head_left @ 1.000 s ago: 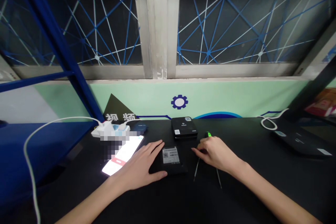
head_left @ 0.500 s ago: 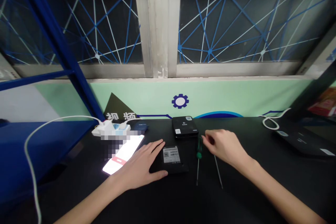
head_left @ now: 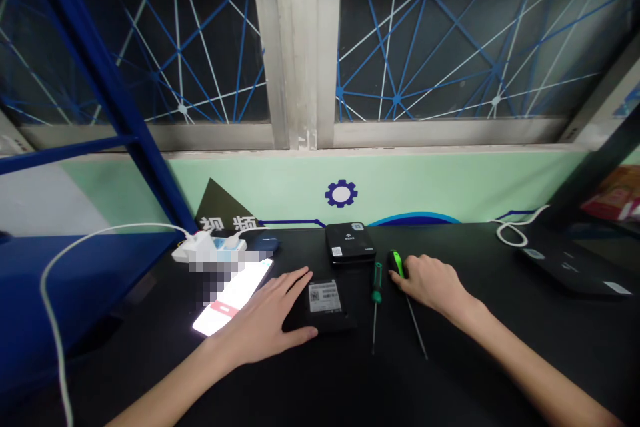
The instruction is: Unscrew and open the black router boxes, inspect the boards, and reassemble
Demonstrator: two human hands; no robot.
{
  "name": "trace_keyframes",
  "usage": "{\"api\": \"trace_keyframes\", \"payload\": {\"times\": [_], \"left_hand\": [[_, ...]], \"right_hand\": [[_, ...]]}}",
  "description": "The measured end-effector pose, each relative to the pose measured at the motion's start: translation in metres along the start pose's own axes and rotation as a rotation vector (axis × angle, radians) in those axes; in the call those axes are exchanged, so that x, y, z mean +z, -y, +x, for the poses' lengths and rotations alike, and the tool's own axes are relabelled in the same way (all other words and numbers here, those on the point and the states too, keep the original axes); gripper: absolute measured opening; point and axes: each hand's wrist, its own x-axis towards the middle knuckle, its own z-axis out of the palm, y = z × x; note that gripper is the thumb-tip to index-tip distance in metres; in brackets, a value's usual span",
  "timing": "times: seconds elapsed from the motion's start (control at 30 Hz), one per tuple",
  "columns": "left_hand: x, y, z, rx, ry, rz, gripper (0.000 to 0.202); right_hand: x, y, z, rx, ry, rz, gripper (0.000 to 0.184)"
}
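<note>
My left hand (head_left: 267,313) lies palm down with fingers stretched and thumb apart, along the left side of a black device (head_left: 325,297) with a white label on top. Some of its fingers overlap that device's edge. To the right, my right hand (head_left: 430,280) is curled, its thumb and fingertips at the bright green and black handle of a screwdriver (head_left: 396,260). That screwdriver's long shaft points toward me on the table. Between the device and my right hand lies a second screwdriver (head_left: 377,283) with a dark green handle, also pointing toward me.
Behind the labelled device stands a black box (head_left: 350,240). A lit phone (head_left: 235,297) lies beside my left forearm. At the back left is a white power strip (head_left: 210,247) with a white cable. Another black device (head_left: 575,270) and a coiled white cable (head_left: 513,233) are at right.
My right hand has shifted slightly right and down, uncovering the bright green screwdriver handle. That screwdriver's tip has moved slightly right. My left hand keeps its place on the device.
</note>
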Motion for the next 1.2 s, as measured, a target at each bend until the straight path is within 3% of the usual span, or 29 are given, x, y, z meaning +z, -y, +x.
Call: {"api": "trace_keyframes", "payload": {"times": [0.1,0.2,0.3,0.37,0.47,0.57,0.7,0.9,1.2], "left_hand": [[0.0,0.0,0.001,-0.016,0.012,0.008,0.081],[0.0,-0.001,0.002,-0.032,0.024,0.013,0.081],[-0.001,-0.001,0.003,-0.048,0.033,0.021,0.083],[0.0,-0.002,0.004,-0.05,0.036,0.02,0.084],[0.001,-0.004,0.003,-0.043,0.038,0.011,0.084],[0.002,-0.005,0.003,-0.046,0.046,0.009,0.085],[0.003,-0.005,0.003,-0.046,0.052,0.01,0.085],[0.004,-0.003,0.003,-0.019,0.02,0.003,0.084],[0.003,-0.006,0.003,-0.045,0.036,0.014,0.087]], "right_hand": [[-0.001,-0.003,0.004,0.017,-0.047,0.045,0.031],[-0.008,-0.007,0.007,0.029,-0.154,0.215,0.04],[-0.017,-0.007,0.004,-0.105,-0.312,0.62,0.049],[-0.02,-0.004,0.002,-0.187,-0.397,0.949,0.046],[-0.019,0.003,-0.001,-0.231,-0.457,1.335,0.035],[-0.012,0.012,-0.003,-0.284,-0.47,1.562,0.028],[0.001,0.027,-0.008,-0.367,-0.374,1.587,0.022],[0.008,0.039,-0.014,-0.444,-0.34,1.444,0.021],[-0.021,0.047,-0.003,-0.591,-0.22,1.178,0.018]]}}
